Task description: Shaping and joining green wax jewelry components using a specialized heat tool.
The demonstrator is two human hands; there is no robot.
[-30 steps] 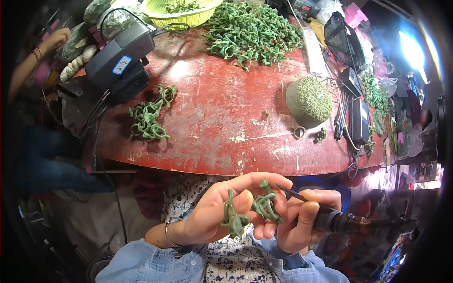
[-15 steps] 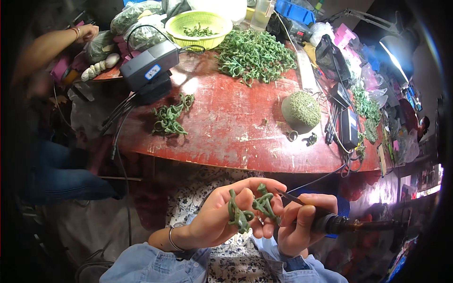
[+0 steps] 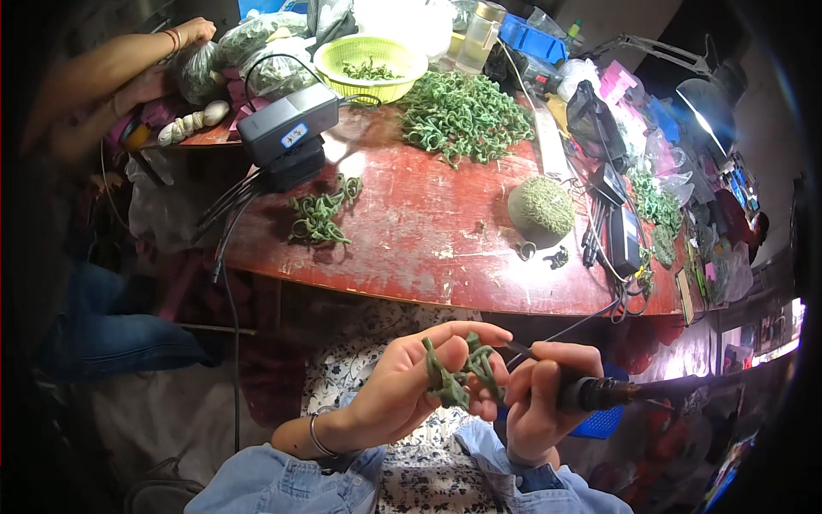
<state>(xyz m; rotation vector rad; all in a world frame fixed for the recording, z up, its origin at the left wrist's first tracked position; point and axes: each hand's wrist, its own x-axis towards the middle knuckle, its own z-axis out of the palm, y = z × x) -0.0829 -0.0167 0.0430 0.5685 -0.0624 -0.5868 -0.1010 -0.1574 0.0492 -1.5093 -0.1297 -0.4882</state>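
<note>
My left hand [image 3: 398,377] is closed around small green curled pieces with twisted loops. One green piece [image 3: 445,377] sticks out by the thumb, and another green piece [image 3: 481,364] is between the fingertips. In my right hand [image 3: 548,394] is a dark-handled corded tool [image 3: 599,394] with a thin blade-like tip, gripped like a pen. The tip lies close to my left fingertips and the second piece; whether it touches is hidden. Both hands are over my lap, in front of the table edge. A small pile of similar pieces [image 3: 321,214] lies on the table's left.
The red worn table [image 3: 394,231] holds a large green heap [image 3: 462,116], a yellow-green basket [image 3: 372,73], a grey cup-like object with a grainy top [image 3: 541,210], black power adapters [image 3: 623,240] and a dark box [image 3: 289,124]. Another person's hand [image 3: 199,32] grips a plastic bag at far left.
The view has shifted slightly. My right hand has turned a little with the tool, and the green pieces have tilted in my left hand. The other person's hand has moved right and up.
</note>
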